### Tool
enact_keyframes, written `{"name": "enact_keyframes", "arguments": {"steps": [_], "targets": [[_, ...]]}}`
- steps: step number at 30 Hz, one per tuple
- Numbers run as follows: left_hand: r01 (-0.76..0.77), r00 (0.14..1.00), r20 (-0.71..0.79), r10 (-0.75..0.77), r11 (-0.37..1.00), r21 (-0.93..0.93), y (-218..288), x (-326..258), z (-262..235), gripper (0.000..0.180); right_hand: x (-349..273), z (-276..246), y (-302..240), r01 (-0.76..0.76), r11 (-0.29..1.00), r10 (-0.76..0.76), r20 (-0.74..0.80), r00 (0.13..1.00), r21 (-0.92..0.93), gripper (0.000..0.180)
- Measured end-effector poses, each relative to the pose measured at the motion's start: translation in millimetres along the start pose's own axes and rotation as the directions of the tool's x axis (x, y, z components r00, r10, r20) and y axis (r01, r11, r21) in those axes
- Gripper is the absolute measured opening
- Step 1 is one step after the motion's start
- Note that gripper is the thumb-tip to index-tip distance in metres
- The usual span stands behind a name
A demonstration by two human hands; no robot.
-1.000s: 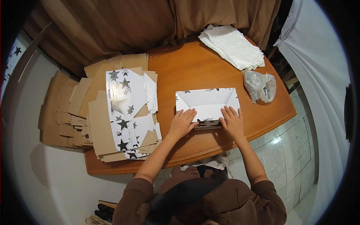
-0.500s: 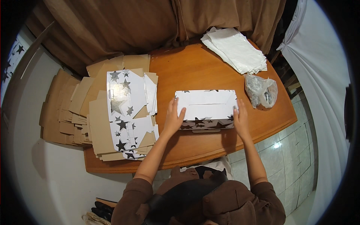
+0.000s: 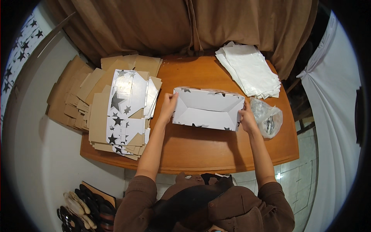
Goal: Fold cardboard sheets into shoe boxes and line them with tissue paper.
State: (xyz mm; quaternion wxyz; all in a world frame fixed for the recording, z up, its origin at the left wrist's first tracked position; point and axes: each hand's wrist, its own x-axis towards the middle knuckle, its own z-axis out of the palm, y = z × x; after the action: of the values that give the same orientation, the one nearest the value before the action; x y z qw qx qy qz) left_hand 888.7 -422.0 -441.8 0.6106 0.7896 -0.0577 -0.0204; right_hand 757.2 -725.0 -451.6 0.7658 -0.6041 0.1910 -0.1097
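Note:
Between my two hands is a white cardboard box (image 3: 208, 119) patterned with dark stars. Its top is open, showing a bare white inside with sloping walls. My left hand (image 3: 169, 106) grips its left end, thumb near the rim. My right hand (image 3: 247, 116) is closed on its right end. The box looks slightly tilted, and a shadow falls on the wooden table (image 3: 193, 152) below it. Left of my left hand lies a flat star-printed cardboard sheet (image 3: 120, 104), on top of a pile of brown cardboard sheets (image 3: 99, 116).
A stack of white paper sheets (image 3: 249, 71) lies at the table's back right. Just beyond my right hand sits a clear plastic bag (image 3: 268, 120) with small contents. Brown curtains (image 3: 143, 29) hang behind the table. Shoes (image 3: 91, 207) stand on the floor at lower left.
The box has tipped so more of its inside shows, and it appears raised from the table. My hands have shifted from its sides to a grip on its ends. The view has also shifted.

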Motion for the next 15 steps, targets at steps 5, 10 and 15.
{"name": "enact_keyframes", "arguments": {"steps": [5,10,15], "targets": [[0.096,0.995,0.025,-0.094,0.910,-0.402,24,-4,24,0.038,28,-54,-28,-0.085,0.895,0.016,0.158,0.987,0.438,0.043],[-0.130,0.991,0.000,0.136,0.942,-0.309,3,-34,57,0.058,39,-78,3,0.350,0.934,-0.322,0.255,0.912,-0.071,0.063],[-0.101,0.995,-0.011,0.103,0.931,-0.350,-51,-75,76,0.063,17,-98,35,0.392,0.912,-0.356,0.236,0.904,-0.124,0.060]]}}
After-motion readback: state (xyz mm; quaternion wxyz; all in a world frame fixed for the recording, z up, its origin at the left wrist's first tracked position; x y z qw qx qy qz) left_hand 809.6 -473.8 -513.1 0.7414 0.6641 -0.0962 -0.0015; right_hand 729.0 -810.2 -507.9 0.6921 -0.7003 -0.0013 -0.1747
